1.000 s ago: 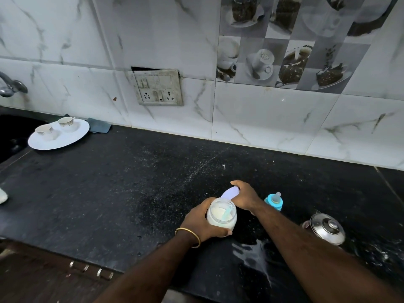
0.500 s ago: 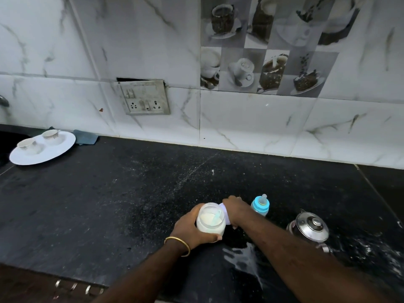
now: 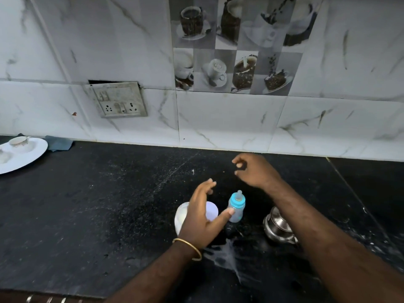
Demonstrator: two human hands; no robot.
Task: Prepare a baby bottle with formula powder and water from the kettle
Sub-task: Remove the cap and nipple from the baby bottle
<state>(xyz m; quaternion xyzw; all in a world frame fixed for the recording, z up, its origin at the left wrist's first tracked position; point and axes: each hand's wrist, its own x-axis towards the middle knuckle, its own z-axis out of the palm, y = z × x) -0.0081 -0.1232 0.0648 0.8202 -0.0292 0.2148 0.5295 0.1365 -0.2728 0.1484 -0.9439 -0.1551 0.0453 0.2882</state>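
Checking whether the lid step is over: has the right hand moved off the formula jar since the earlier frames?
Yes. The right hand has lifted off the formula jar and gone toward the wall, past the baby bottle, holding nothing.

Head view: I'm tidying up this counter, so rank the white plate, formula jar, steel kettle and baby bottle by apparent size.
1. white plate, though cut off by the frame edge
2. formula jar and steel kettle: alike, both partly hidden
3. baby bottle

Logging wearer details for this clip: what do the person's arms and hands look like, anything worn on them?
Both forearms are bare, with no sleeves in view and no gloves. The left hand has a thin gold bangle round the wrist. The right hand and its wrist carry no band or watch that shows. No rings are visible on either hand.
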